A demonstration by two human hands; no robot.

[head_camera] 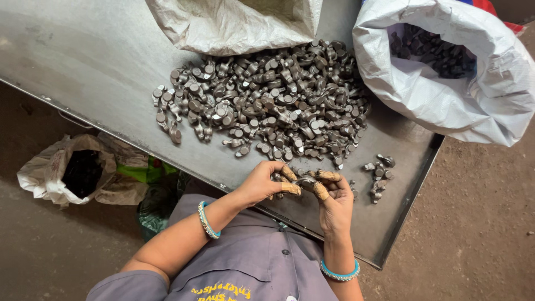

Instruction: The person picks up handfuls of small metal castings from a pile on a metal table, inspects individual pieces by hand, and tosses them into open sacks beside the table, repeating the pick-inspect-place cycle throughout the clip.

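Both hands pinch one small grey metal forging over a steel tray

Left hand and right hand meet, taped fingertips closed on the metal part held between them; big pile of forgings lies well beyond the fingers, small cluster just right of them, white sack of parts far right, steel tray beneath

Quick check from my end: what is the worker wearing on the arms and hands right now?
Both forearms are bare, with grey short sleeves at the shoulders. Each wrist carries a beaded bangle in turquoise: one on the left hand side, one on the right hand side. Several fingertips wear tan, grimy wrappings. No gloves.
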